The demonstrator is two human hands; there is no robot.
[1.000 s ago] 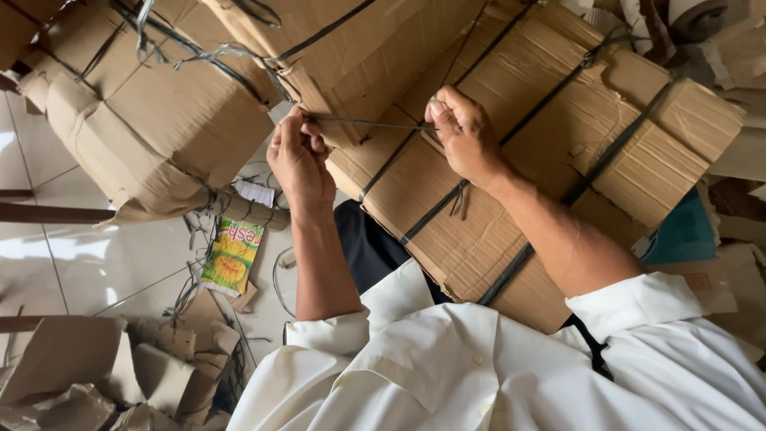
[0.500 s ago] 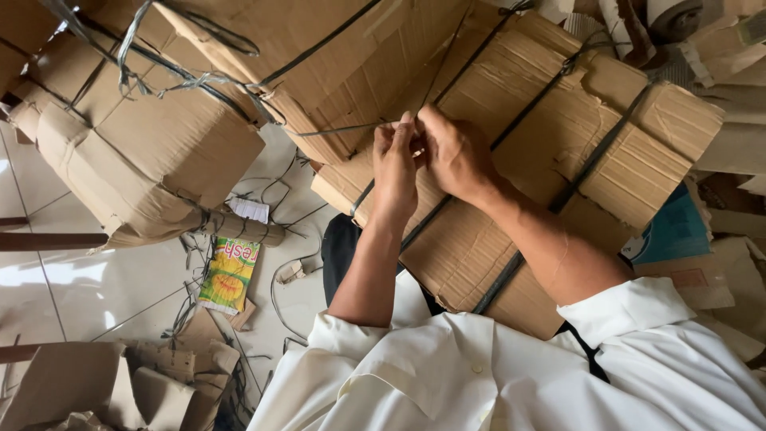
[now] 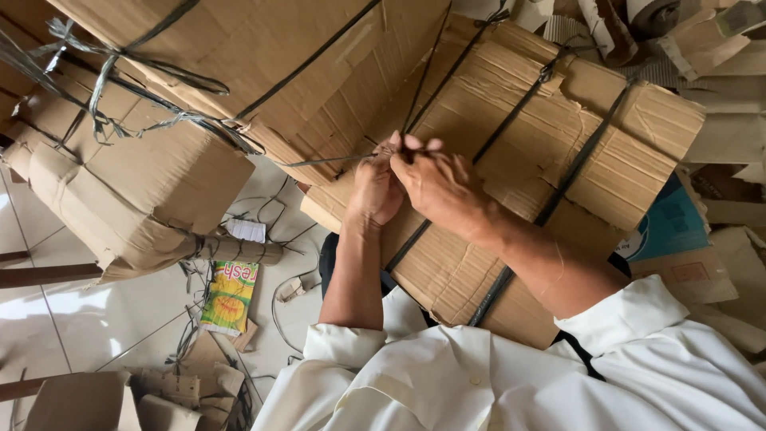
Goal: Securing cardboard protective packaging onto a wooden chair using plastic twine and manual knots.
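1. Head view is showing both hands being held together over a flattened brown cardboard bundle bound with black plastic straps (image 3: 511, 152), which is being rested against the lap.
2. A thin dark plastic strap (image 3: 319, 160) is being pinched by the left hand (image 3: 375, 190), fingers closed on it, just above the bundle's upper left edge.
3. The same strap end is being gripped by the right hand (image 3: 437, 185), closed beside the left hand and touching it.
4. The strap is being stretched nearly level, its long axis running leftward from the bundle toward a second tied brown cardboard bundle (image 3: 144, 175); its far end is being lost among the tangled straps there.
5. As a judgement, the strap is best being kept taut while it is being worked, with both pinches held close together so that slack is not being let in.
6. A yellow and green snack wrapper (image 3: 230, 297) is lying on the pale tiled floor (image 3: 80, 311), below and left of the bundle.
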